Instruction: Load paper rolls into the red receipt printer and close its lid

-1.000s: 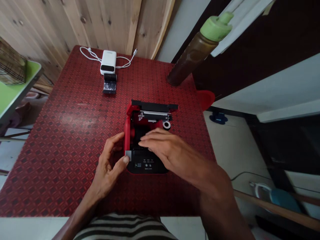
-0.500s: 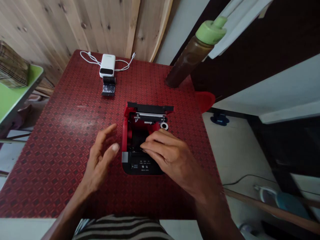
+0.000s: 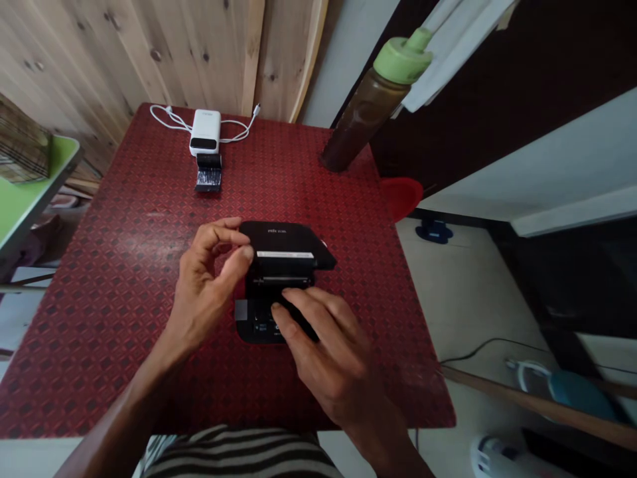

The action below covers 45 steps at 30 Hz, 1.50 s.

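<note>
A small red and black label printer (image 3: 243, 330) sits on the table in front of me. Its black lid (image 3: 283, 242) is tilted partway down over the dark inside. My left hand (image 3: 212, 279) pinches the lid's left edge between thumb and fingers. At the printer's front opening, beside the button panel, is my right hand (image 3: 323, 352), thumb and forefinger close together. Whatever lies between those fingertips is dark and cannot be made out. The lid and my right hand cover most of the inside.
Toward the back left lie a white power bank (image 3: 206, 129) with a white cable (image 3: 241, 138) and a short black roll (image 3: 208, 174). A brown bottle with a green cap (image 3: 361, 109) stands at the back right. Beyond the table's right edge is a red stool (image 3: 402, 198).
The lid has swung down from upright toward me. My left hand has moved from beside the printer onto the lid's edge. My right hand remains at the front opening, slightly shifted.
</note>
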Motion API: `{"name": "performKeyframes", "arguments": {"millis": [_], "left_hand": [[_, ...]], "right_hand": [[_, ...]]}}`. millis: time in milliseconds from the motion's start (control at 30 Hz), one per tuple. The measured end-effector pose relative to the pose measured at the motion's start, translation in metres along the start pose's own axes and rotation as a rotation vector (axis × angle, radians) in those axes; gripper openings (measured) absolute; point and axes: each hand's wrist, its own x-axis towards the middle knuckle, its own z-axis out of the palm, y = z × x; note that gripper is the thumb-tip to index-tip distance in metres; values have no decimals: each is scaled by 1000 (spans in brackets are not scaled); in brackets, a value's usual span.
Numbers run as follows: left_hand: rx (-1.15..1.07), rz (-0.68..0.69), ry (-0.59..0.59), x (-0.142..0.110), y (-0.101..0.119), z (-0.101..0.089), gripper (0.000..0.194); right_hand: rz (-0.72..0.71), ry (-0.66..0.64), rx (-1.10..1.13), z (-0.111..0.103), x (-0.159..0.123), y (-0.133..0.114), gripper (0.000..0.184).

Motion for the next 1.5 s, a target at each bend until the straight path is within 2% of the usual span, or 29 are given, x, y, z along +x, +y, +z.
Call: {"name": "performKeyframes", "arguments": {"millis": [67, 133, 167, 233, 333, 633, 767, 933, 1100, 1300, 1500], "left_hand": [[-16, -42, 1, -13, -6, -2, 31], [-99, -139, -14, -25, -14, -4, 60], [-133, -192, -32, -30, -18, -5, 68], [-175, -272, -81, -37, -24, -6, 73], [-195, -306, -123, -41, -28, -7, 71], [-184, -289, -88, -40, -25, -3, 67], [-197, -311, -71, -42, -25, -5, 70], [-239, -389, -97, -60, -25, -16, 63], [-225, -404, -117, -69, -21, -19, 63], [-135, -402, -83, -64, -16, -15, 63], [-118, -400, -75, -63, -16, -14, 62]], "right_hand": [[33, 16, -42, 1, -2, -2, 30], [75, 3, -28, 3, -3, -2, 27], [86, -8, 0, 4, -3, -1, 25], [96, -23, 63, 6, -3, 0, 22], [103, -29, 96, 7, -2, 2, 21], [111, -41, 140, 9, -2, 4, 24], [132, 15, 204, 9, -7, 4, 34], [318, 140, 233, 5, -33, 4, 53], [526, 115, 240, 16, -63, -4, 68], [617, 139, 254, 29, -71, -17, 67], [633, 190, 246, 33, -71, -20, 67]]}}
